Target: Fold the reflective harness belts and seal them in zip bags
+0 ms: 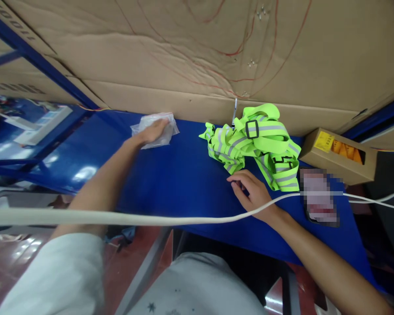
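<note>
The left hand point(154, 130) lies on top of a crumpled clear plastic bag point(166, 135) at the far edge of the blue table point(184, 183), fingers stretched loosely over it rather than closed around it. The right hand point(253, 193) rests palm down and empty, fingers slightly curled, just beside the neon reflective straps point(259, 144) (a white cable point(118, 218) crosses in front).

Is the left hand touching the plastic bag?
Touching. The head view shows the left hand lying on top of the plastic bag.
</note>
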Tool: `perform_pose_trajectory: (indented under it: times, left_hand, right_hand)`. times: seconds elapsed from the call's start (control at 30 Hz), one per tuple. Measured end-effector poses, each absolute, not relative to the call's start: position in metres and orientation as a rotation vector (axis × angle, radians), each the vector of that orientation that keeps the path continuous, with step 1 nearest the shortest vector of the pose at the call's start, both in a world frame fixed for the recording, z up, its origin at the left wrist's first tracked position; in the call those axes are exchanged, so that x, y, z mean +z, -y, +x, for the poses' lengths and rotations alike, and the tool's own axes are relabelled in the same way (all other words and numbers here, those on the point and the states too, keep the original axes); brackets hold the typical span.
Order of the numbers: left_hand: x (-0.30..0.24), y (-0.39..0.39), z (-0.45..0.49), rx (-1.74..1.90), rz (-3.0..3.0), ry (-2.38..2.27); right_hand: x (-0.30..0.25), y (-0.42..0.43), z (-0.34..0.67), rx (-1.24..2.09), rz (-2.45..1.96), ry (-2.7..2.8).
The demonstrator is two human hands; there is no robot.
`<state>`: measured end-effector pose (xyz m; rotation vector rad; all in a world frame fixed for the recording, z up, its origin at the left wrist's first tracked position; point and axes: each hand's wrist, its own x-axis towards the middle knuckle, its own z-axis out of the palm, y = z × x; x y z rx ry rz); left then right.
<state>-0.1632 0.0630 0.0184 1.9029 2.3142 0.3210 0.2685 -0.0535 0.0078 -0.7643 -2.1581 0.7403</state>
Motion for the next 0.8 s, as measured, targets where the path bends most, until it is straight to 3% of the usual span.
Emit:
perform_pose_trajectory:
  times: [0.1,0.33,0.47,0.67,0.8]
  left_hand:
    - [0.024,-0.062,-0.166,0.509,2.014,-2.377]
    - [-0.021,-0.065,-0.181,0.708,1.877,-2.347]
    - [-0.002,-0.067,-0.170,0.820,2.070,-2.276]
    - [0.067,-0.037,-0.041,0.970,2.515,-1.888]
    - [0.085,-0.027,0.049,0.794,2.746,-1.435]
  right_hand:
    - [0.006,0.054,0.267,0.738,-0.752,2.193]
    - [0.008,0.049,0.266,0.743,-0.797,2.221]
    - [0.006,0.048,0.265,0.696,-0.812,2.267]
    - [0.003,0.046,0.266,0.658,-0.794,2.317]
    - [0.003,0.043,0.267,0.645,-0.791,2.310]
